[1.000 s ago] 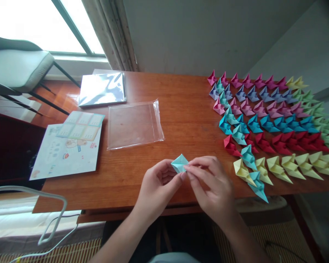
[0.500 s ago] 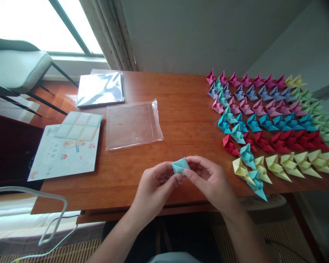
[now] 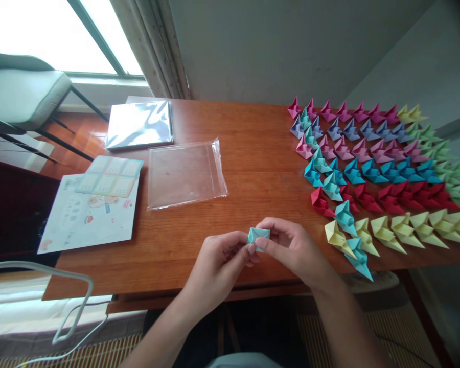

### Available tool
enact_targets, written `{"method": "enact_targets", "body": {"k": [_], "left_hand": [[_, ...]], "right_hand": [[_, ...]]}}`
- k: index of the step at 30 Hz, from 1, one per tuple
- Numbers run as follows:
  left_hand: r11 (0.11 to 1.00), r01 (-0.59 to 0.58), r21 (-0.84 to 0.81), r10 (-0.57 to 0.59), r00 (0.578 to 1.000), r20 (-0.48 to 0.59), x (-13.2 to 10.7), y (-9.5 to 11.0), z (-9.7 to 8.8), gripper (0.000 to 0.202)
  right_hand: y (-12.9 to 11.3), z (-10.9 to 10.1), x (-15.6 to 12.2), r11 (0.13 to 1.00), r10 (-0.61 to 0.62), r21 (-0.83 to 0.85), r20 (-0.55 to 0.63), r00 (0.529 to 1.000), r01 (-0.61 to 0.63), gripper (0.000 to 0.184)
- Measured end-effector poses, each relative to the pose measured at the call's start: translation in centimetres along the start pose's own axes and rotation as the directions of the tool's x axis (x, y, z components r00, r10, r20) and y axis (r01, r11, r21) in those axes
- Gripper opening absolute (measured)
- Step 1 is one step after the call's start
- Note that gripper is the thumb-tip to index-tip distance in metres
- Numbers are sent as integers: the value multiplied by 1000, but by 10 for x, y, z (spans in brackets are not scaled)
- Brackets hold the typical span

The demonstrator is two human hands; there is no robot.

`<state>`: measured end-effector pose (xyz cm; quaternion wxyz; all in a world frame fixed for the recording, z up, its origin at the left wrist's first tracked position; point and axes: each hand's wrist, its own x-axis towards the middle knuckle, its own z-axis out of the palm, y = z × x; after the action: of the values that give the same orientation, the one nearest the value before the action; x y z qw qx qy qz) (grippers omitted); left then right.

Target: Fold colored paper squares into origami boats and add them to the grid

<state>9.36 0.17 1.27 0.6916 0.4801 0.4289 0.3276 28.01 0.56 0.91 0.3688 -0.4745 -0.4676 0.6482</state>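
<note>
A small folded piece of light turquoise paper point(image 3: 258, 234) is pinched between both hands above the table's front part. My left hand point(image 3: 222, 260) grips its left side, with the thumb at its lower edge. From the right, my right hand point(image 3: 289, 250) holds it with thumb and bent fingers. The fingertips partly cover the paper's lower part and back. To the right stand rows of origami paper figures with pointed tips; the closest to my right hand are a pale yellow one point(image 3: 338, 238) and a turquoise one point(image 3: 359, 260).
On the wooden table point(image 3: 253, 168) lies a clear plastic sleeve point(image 3: 186, 174). Behind it sits a shiny wrapped stack point(image 3: 140, 122). Printed sheets point(image 3: 95, 220) overhang the left edge. A white tube frame point(image 3: 88, 291) stands at the lower left, a chair point(image 3: 26, 92) by the window.
The folded paper has moved slightly right and down, and it has turned so its long edges lie more level. Both hands still grip it, with the fingers shifted a little.
</note>
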Motion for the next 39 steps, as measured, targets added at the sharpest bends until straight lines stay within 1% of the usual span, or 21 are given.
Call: {"method": "enact_targets", "body": {"k": [2, 5, 11, 17, 20, 25, 28, 30, 33, 35, 37, 39], "left_hand": [[1000, 8, 6, -8, 1000, 9, 0, 1, 0, 24], [1000, 14, 21, -14, 1000, 4, 1, 2, 1, 23], [999, 39, 23, -39, 999, -3, 2, 1, 1, 18], [999, 50, 1, -50, 999, -6, 4, 4, 1, 21], [998, 56, -24, -56, 998, -4, 4, 5, 1, 22], [998, 66, 8, -66, 997, 43, 2, 2, -1, 20], [997, 60, 54, -63, 996, 62, 2, 2, -2, 21], [998, 58, 37, -60, 997, 51, 3, 2, -2, 23], [997, 66, -29, -66, 998, 8, 4, 5, -2, 25], [996, 67, -55, -68, 997, -22, 4, 5, -1, 25], [996, 61, -69, -65, 997, -49, 5, 5, -1, 25], [995, 61, -79, -66, 996, -61, 5, 4, -1, 26]], "right_hand": [[-1, -1, 1, 995, -19, -97, 13, 1000, 20, 14], [2, 2, 2, 982, -49, -183, -32, 998, 42, 16], [9, 7, 3, 983, -74, -175, -79, 994, 59, 13], [-2, 5, 4, 998, -13, -62, -10, 1000, 12, 16], [-3, 4, 5, 998, -5, -56, -9, 1000, 4, 17], [4, 7, 5, 990, -65, -129, -39, 997, 59, 14], [6, 9, 5, 980, -119, -168, -64, 991, 107, 16], [5, 10, 5, 981, -121, -163, -78, 990, 107, 18], [1, 8, 4, 994, -63, -91, -56, 996, 58, 19], [-1, 6, 3, 997, -25, -80, -32, 999, 23, 22], [-2, 3, 2, 990, -18, -141, -19, 1000, 15, 26], [-1, 2, 0, 971, -24, -238, -3, 1000, 23, 29]]}}
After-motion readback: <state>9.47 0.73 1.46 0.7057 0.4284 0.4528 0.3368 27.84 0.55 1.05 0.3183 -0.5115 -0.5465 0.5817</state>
